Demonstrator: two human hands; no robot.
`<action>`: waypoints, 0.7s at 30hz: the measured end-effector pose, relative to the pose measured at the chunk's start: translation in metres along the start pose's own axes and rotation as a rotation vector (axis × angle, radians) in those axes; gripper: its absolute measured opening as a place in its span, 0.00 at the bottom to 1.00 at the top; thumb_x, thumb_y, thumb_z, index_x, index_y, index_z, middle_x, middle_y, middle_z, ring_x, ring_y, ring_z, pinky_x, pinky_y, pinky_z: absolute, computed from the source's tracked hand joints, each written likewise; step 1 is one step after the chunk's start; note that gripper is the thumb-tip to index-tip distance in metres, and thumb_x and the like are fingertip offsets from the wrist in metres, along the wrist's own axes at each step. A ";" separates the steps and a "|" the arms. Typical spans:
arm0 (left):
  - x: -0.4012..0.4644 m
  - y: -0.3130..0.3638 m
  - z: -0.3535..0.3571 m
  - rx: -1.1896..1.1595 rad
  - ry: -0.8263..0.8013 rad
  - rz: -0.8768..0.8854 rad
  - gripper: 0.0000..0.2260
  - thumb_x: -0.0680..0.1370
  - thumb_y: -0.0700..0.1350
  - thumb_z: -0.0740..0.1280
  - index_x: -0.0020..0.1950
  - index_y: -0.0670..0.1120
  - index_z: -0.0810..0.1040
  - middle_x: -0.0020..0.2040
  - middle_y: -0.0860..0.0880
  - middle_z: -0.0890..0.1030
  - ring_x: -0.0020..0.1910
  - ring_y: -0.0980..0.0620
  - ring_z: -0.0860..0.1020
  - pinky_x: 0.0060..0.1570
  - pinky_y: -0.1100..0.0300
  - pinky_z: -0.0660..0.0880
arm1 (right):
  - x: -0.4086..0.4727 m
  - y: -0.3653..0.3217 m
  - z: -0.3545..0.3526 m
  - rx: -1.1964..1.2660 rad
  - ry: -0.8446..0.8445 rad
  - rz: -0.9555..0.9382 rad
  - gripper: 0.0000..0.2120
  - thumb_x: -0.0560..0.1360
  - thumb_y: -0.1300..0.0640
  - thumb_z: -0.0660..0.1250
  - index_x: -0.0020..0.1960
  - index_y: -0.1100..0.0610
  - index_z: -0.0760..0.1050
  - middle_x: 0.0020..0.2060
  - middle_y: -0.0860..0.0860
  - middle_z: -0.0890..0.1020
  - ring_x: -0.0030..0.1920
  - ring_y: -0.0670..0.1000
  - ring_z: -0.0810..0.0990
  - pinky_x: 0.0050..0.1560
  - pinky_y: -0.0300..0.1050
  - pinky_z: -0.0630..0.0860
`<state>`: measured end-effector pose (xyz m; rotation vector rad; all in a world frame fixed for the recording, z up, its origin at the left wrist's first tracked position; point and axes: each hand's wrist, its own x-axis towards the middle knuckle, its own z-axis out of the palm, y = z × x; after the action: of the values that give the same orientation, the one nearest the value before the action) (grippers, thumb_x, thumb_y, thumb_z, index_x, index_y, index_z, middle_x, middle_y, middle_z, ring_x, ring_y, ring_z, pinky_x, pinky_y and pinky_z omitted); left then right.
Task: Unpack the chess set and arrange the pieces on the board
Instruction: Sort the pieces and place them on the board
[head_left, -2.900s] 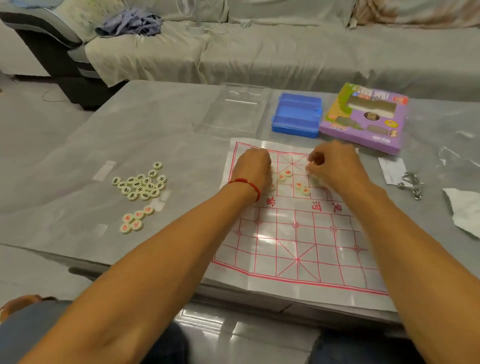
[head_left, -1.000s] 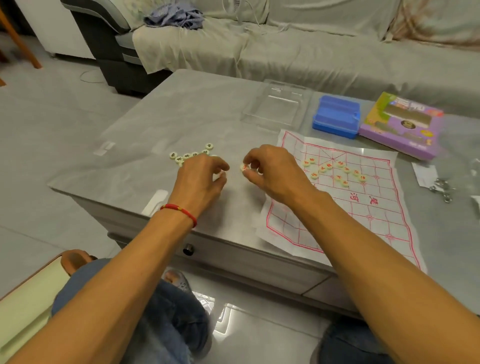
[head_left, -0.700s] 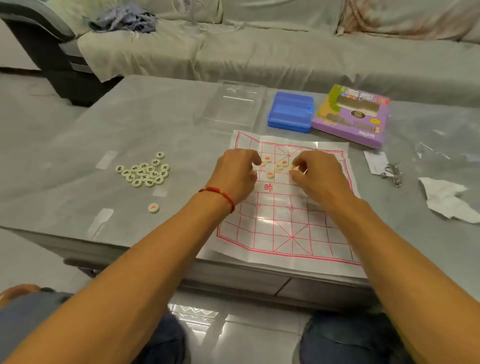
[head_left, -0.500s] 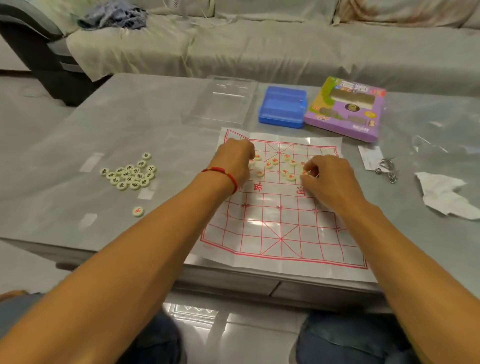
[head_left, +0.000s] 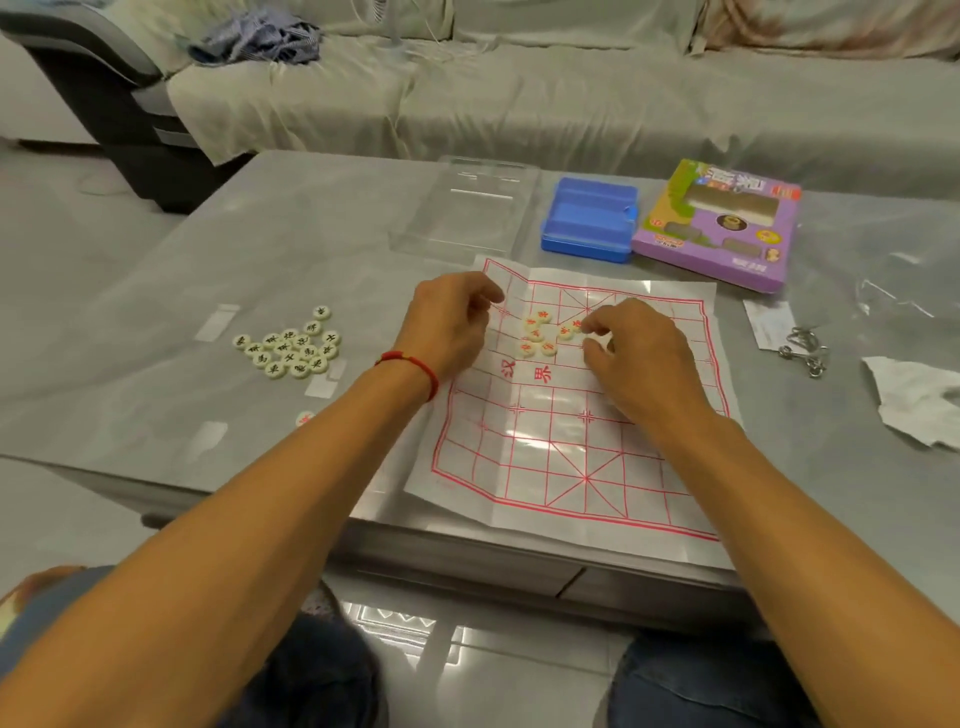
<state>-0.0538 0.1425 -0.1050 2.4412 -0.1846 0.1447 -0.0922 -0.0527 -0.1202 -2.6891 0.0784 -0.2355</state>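
The paper chess board (head_left: 571, 447), white with a red grid, lies on the grey table (head_left: 311, 234). Several round red-marked pieces (head_left: 537, 332) sit in a loose cluster on its far half. My right hand (head_left: 639, 364) is over the board, and its forefinger and thumb pinch a red-marked piece (head_left: 575, 326) at the cluster's right edge. My left hand (head_left: 447, 327), with a red string at the wrist, hovers at the board's left edge with curled fingers; what they hold is hidden. A pile of black-marked pieces (head_left: 288, 348) lies on the table to the left.
One lone red-marked piece (head_left: 305, 417) lies near my left forearm. Behind the board are a clear plastic lid (head_left: 467, 208), a blue case (head_left: 589, 221) and a purple box (head_left: 722, 223). Metal rings (head_left: 802, 351) and crumpled paper (head_left: 914, 400) lie to the right. A sofa stands behind.
Both hands left the pile of pieces on the left and came back over the board. More red-marked pieces now lie on the board's far half; fewer remain beside the pile.
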 end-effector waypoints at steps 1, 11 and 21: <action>-0.008 -0.009 -0.014 0.008 0.029 0.025 0.12 0.80 0.37 0.64 0.61 0.46 0.80 0.58 0.47 0.81 0.56 0.50 0.79 0.61 0.57 0.76 | -0.001 -0.012 0.002 0.020 -0.009 -0.036 0.14 0.78 0.50 0.69 0.63 0.50 0.79 0.60 0.49 0.80 0.56 0.50 0.79 0.61 0.48 0.76; -0.089 -0.124 -0.096 0.075 0.199 -0.192 0.19 0.69 0.28 0.65 0.53 0.46 0.84 0.48 0.48 0.84 0.47 0.49 0.80 0.54 0.58 0.76 | -0.029 -0.165 0.061 -0.071 -0.217 -0.650 0.15 0.80 0.46 0.63 0.63 0.50 0.77 0.55 0.50 0.81 0.56 0.53 0.76 0.57 0.51 0.72; -0.092 -0.135 -0.095 0.097 0.207 -0.220 0.22 0.68 0.30 0.63 0.55 0.48 0.83 0.53 0.47 0.83 0.53 0.46 0.79 0.55 0.55 0.75 | -0.039 -0.191 0.100 -0.144 -0.228 -0.696 0.12 0.79 0.50 0.62 0.56 0.56 0.78 0.50 0.54 0.79 0.51 0.57 0.77 0.49 0.53 0.75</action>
<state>-0.1263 0.3149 -0.1307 2.5023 0.1865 0.3120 -0.1092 0.1653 -0.1333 -2.7609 -0.9483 -0.1277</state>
